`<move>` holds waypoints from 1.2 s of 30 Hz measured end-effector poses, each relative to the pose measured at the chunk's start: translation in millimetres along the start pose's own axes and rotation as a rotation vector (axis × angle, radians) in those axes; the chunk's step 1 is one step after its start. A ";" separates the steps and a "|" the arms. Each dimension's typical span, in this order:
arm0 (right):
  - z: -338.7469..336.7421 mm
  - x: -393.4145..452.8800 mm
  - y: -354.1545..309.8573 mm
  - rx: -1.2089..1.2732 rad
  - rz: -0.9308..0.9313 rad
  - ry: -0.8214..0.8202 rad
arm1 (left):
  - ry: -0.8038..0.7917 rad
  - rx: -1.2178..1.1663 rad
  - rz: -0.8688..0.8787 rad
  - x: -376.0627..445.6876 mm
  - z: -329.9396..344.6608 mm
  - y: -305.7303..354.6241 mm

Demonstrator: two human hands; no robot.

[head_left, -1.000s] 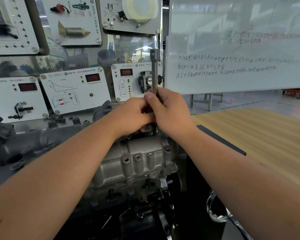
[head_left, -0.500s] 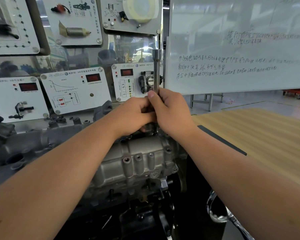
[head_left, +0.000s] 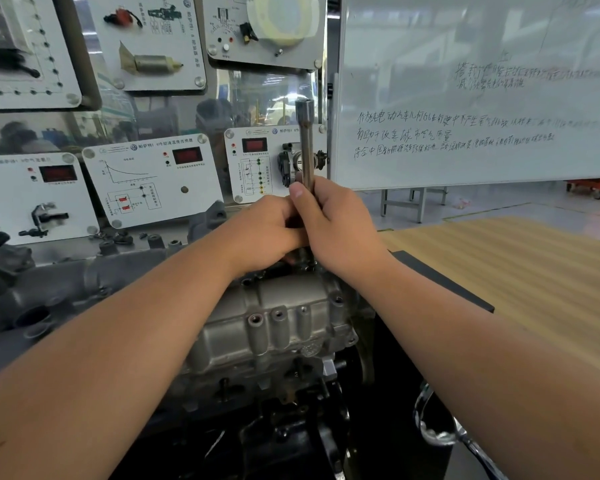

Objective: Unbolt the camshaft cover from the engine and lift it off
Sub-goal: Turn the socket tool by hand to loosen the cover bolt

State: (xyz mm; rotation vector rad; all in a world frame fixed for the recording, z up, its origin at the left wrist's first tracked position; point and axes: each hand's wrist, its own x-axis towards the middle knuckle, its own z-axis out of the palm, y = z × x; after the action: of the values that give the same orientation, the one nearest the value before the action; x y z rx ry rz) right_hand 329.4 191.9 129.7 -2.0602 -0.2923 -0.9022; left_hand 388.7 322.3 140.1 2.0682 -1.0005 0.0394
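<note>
Right now both hands are wrapped around an upright socket wrench [head_left: 305, 143] at the far end of the cover [head_left: 278, 317]. The right hand [head_left: 340, 230] grips the shaft, thumb lying up along it, and the left hand [head_left: 267, 230] is curled round it just beside and lower, the two hands touching. The wrench's foot goes down behind the knuckles onto the far edge of the cover; what it sits on is hidden, so I cannot tell whether it is fully seated on a bolt head.

The cover itself lies on top of the engine [head_left: 264, 382], in the middle of the view between the two forearms, apparently still in place. Several round bosses and holes show along its near side.

By my reading, the step in hand is loosening a far bolt. To do that well, keep the wrench square to the bolt, straight up as it stands now, and press down while turning so the socket does not ride off the head. With both hands low on the shaft there is little leverage, so a steady twist beats a jerk. Keep the knuckles away from the cover's castings in case the bolt lets go suddenly. Work every bolt loose before trying any lift.
</note>
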 end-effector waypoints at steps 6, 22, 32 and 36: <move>-1.3 -0.6 0.0 0.029 -0.003 -0.011 | 0.023 0.088 0.038 1.0 0.7 2.9; -2.4 -1.7 1.3 0.027 0.005 0.058 | 0.018 0.114 0.038 1.3 0.7 3.1; -1.7 -1.7 -1.6 -0.009 -0.026 -0.027 | -0.016 0.053 0.048 -0.3 0.0 0.6; -1.2 -2.1 -1.0 -0.011 -0.022 -0.046 | -0.007 0.074 0.048 0.1 -0.7 2.2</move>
State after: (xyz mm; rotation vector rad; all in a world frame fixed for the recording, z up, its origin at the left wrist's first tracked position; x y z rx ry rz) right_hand 326.8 191.8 129.4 -2.0935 -0.3362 -0.8719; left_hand 387.5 322.0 142.1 2.1118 -1.0676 0.0950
